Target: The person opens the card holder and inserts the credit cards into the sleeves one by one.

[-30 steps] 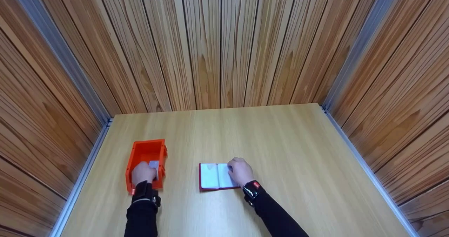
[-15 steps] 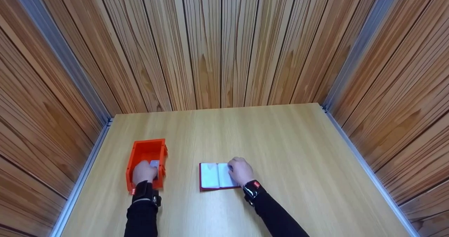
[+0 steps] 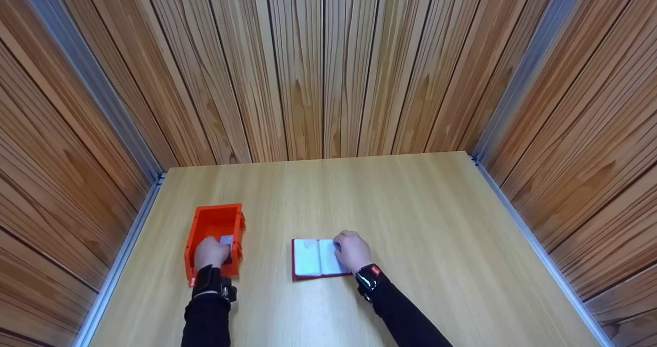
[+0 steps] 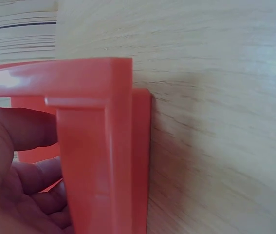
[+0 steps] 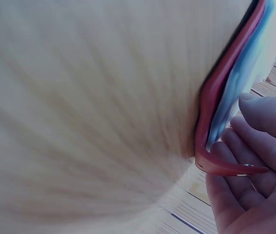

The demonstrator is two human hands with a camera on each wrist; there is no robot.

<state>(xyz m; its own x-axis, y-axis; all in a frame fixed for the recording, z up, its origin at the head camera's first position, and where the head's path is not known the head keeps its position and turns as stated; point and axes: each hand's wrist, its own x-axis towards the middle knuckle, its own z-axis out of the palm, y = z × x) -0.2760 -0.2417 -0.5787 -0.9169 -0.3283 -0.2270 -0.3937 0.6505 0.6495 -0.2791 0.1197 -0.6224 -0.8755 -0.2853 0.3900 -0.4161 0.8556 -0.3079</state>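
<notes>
An orange bin (image 3: pixel 215 219) stands at the left of the table, and my left hand (image 3: pixel 209 252) reaches down inside its near end. Beside the fingers, along the bin's right wall, is a pale lilac card (image 3: pixel 226 239). In the left wrist view the thumb (image 4: pixel 35 129) and curled fingers stand apart, their tips behind the bin wall; whether they grip the card I cannot tell. A red-covered card holder (image 3: pixel 308 257) lies spread with clear pocket pages. My right hand (image 3: pixel 352 252) grips its right page; in the right wrist view a red strap (image 5: pixel 225 168) crosses the fingers.
The light wooden table (image 3: pixel 410 208) extends back to a wood-plank wall (image 3: pixel 328 70). Metal rails (image 3: pixel 534 254) run along the table's side edges. Bare tabletop separates the bin from the card holder.
The lilac card beside my left fingers has shifted slightly, with less of its pale face showing now. My right hand and the card holder stay where they were.
</notes>
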